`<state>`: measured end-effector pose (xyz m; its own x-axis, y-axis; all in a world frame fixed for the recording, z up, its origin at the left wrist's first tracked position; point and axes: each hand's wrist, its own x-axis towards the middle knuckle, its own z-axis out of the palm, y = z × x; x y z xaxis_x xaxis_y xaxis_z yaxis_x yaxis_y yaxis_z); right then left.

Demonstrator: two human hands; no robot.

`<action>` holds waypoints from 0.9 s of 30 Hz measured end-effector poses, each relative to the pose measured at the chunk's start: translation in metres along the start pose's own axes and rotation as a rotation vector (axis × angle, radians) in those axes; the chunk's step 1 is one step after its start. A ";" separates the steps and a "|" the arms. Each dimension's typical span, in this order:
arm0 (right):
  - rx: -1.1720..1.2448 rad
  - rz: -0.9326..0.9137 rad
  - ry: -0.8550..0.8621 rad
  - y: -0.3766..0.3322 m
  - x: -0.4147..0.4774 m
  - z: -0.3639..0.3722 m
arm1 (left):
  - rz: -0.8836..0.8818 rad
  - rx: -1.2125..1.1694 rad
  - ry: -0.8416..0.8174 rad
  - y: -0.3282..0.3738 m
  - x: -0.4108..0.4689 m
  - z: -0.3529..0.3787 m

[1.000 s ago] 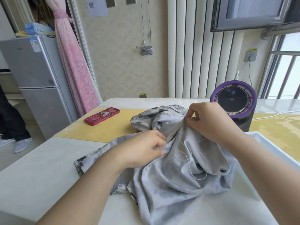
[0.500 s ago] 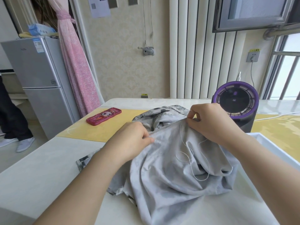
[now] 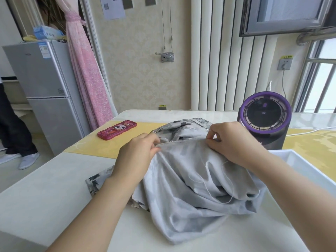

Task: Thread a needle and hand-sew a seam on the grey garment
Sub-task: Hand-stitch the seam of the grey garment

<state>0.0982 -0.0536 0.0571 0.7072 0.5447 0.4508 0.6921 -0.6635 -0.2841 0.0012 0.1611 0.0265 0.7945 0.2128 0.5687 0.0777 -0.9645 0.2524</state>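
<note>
The grey garment [image 3: 190,193] lies bunched on the white table [image 3: 40,202], its top edge lifted and stretched between my hands. My left hand [image 3: 138,155] pinches that edge at its left end. My right hand [image 3: 234,142] pinches the edge at the right end, and a thin needle [image 3: 204,126] pokes out from its fingertips toward the upper left. A white thread [image 3: 209,188] hangs in loose loops over the cloth below my right hand.
A red patterned case [image 3: 117,132] lies on the yellow mat [image 3: 112,148] at the back left. A purple-rimmed fan [image 3: 265,119] stands behind my right hand. A white tray [image 3: 298,166] sits at the right. A person's legs [image 3: 12,135] stand by the fridge [image 3: 45,91].
My left hand slid up the cloth from lower down to the top edge and now holds it taut. My right hand stayed at the seam with the needle.
</note>
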 end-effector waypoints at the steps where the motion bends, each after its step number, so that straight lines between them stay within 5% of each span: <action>1: -0.006 -0.009 -0.014 -0.002 0.000 0.002 | -0.031 0.035 -0.024 0.000 -0.001 0.000; 8: -0.023 -0.017 0.001 -0.003 0.000 0.005 | -0.177 0.043 -0.287 0.015 0.008 -0.004; 13: 0.009 -0.019 0.020 -0.001 0.001 0.002 | -0.083 -0.287 -0.130 0.050 0.014 -0.001; 27: 0.022 -0.058 0.010 0.004 0.006 -0.007 | 0.014 -0.642 0.023 0.045 0.017 0.040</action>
<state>0.1043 -0.0568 0.0648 0.6647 0.5761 0.4757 0.7347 -0.6195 -0.2762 0.0421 0.1148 0.0158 0.7789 0.2109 0.5906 -0.3144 -0.6835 0.6588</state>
